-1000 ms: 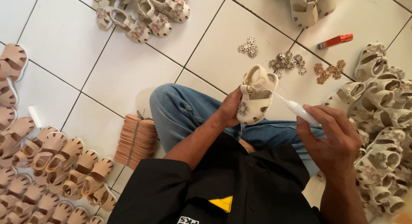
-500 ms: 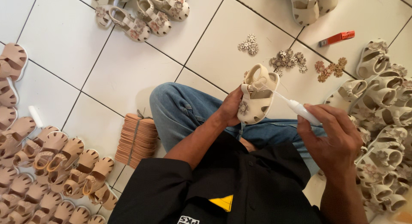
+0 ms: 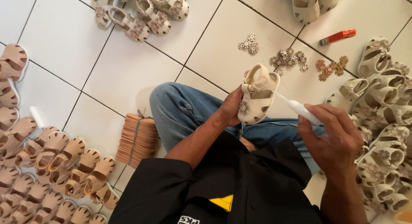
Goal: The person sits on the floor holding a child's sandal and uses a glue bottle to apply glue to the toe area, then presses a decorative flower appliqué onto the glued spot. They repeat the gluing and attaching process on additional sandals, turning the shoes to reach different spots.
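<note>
Cream baby sandal (image 3: 257,95) with flower

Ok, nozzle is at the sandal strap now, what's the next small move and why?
Probably squeeze a small dab where the tip meets the cream sandal. The left hand holds it sole-away, the right hand has the white glue applicator touching its strap, and loose flower ornaments lie on the floor tiles.

- Your left hand (image 3: 231,108) grips a small cream sandal (image 3: 257,97) over your knee.
- Your right hand (image 3: 332,140) holds a white glue applicator (image 3: 298,108), its tip touching the sandal's strap.
- Flower trims (image 3: 288,59) lie on the tiled floor (image 3: 124,74) just beyond; finished sandals (image 3: 382,121) pile along its right edge.
</note>
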